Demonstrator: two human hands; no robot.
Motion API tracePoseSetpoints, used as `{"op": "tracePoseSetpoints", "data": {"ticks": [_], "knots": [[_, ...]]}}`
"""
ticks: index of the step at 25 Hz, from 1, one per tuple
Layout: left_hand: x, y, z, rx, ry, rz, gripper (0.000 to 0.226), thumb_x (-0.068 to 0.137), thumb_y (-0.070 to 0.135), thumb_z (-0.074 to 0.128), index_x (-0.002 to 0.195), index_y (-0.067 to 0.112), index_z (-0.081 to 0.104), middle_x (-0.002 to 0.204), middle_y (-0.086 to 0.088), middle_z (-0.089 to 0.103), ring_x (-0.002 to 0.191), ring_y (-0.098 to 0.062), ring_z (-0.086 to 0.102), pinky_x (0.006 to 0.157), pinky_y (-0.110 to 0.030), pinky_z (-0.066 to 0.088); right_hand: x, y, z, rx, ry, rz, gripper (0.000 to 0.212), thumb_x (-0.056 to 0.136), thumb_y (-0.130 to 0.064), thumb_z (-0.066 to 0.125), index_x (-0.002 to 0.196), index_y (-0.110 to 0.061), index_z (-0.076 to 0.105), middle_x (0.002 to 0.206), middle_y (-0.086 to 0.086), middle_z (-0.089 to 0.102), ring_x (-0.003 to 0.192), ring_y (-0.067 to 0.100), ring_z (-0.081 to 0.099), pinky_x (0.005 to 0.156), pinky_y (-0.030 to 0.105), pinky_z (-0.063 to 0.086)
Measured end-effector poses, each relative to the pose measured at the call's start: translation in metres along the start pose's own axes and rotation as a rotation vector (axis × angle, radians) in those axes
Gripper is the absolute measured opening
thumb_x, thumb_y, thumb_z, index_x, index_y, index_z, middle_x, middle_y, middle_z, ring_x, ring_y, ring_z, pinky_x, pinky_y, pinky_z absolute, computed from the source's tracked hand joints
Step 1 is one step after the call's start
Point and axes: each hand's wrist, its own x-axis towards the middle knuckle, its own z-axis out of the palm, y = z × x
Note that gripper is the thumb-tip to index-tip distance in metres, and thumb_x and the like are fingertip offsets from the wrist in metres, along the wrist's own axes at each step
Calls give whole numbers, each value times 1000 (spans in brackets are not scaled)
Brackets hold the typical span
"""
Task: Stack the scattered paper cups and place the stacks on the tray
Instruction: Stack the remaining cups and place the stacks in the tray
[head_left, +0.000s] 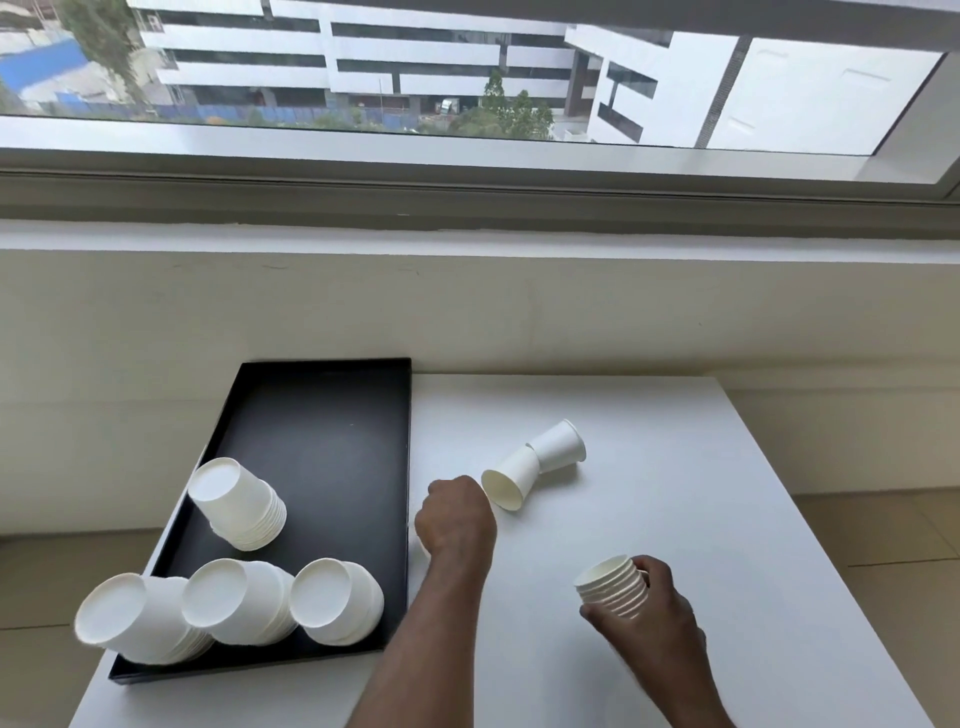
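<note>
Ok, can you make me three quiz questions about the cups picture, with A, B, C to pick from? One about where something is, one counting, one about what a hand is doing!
1. Where is the black tray?
A. left part of the white table
B. on the floor
C. on the windowsill

2. How many stacks of cups are on the tray?
A. one
B. four
C. seven

3. What is the right hand doing?
A. resting empty
B. pointing at the window
C. holding an upright stack of cups

Answers: 1 A, the tray lies on the table's left side. 2 B, four upside-down stacks stand on it. 3 C, its fingers wrap the stack.
</note>
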Motion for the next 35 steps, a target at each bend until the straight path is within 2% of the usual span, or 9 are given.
{"op": "tracePoseSetpoints", "data": {"ticks": [5, 9, 16, 19, 21, 25, 30, 32, 35], "knots": [[-37, 6, -9, -383, -6, -101, 14, 90, 11, 46, 94, 11, 60, 102, -8, 65, 84, -28, 59, 66, -30, 44, -7, -11, 6, -88, -181, -212, 71, 50, -60, 65, 116, -43, 43, 110, -20, 52, 103, 8, 53, 89, 34, 45], [-68, 8, 19, -642, 5, -3, 25, 91, 17, 46, 72, 12, 61, 77, -7, 65, 72, -28, 56, 62, -30, 41, -10, -16, 9, -52, -193, -295, 64, 53, -57, 67, 112, -43, 46, 105, -20, 57, 93, 2, 57, 80, 27, 49], [-100, 22, 56, -918, -164, 218, 24, 91, 22, 53, 80, 18, 74, 71, 11, 70, 67, 0, 60, 68, -23, 49, -6, -5, 9, 138, -143, -222, 47, 65, -57, 67, 106, -39, 52, 106, -15, 61, 93, -1, 58, 77, 23, 48], [-82, 26, 53, -1047, -22, 84, 28, 89, 35, 60, 71, 17, 71, 67, 13, 69, 67, -1, 62, 66, -20, 47, -1, 2, 5, 148, -126, -175, 47, 61, -48, 80, 99, -35, 56, 94, -10, 66, 86, 1, 60, 73, 23, 50], [-53, 33, 54, -1116, 122, -110, 38, 87, 44, 61, 65, 13, 60, 58, 7, 59, 63, -15, 56, 64, -31, 45, 5, 3, 2, 113, -86, -156, 49, 59, -47, 80, 99, -34, 56, 90, -11, 66, 82, 2, 61, 70, 24, 50], [3, 49, 60, -1043, 110, -331, 59, 80, 61, 62, 103, 7, 66, 98, -8, 69, 96, -29, 63, 78, -38, 51, 21, 2, -4, -19, 35, -160, 61, 61, -53, 76, 114, -42, 47, 101, -14, 56, 88, 12, 58, 70, 28, 46], [16, 47, 58, -1027, 133, -307, 30, 89, 33, 58, 73, 8, 62, 75, -6, 64, 79, -31, 59, 67, -34, 47, 42, 2, -7, -187, 63, -160, 71, 63, -59, 70, 125, -46, 39, 101, -10, 53, 95, 16, 59, 79, 34, 48], [3, 37, 52, -997, 180, -275, 30, 92, 30, 54, 72, 8, 59, 73, -5, 62, 76, -30, 57, 65, -33, 43, 47, 3, -6, -232, 93, -181, 73, 63, -58, 70, 128, -44, 40, 102, -10, 53, 98, 17, 58, 84, 38, 48], [-28, 19, 50, -818, 184, 7, 24, 97, 31, 46, 84, 19, 62, 84, 1, 62, 80, -22, 57, 66, -32, 42, 49, -1, 0, -315, 85, -230, 77, 64, -56, 69, 134, -43, 38, 117, -10, 52, 112, 16, 53, 98, 46, 39]]}}
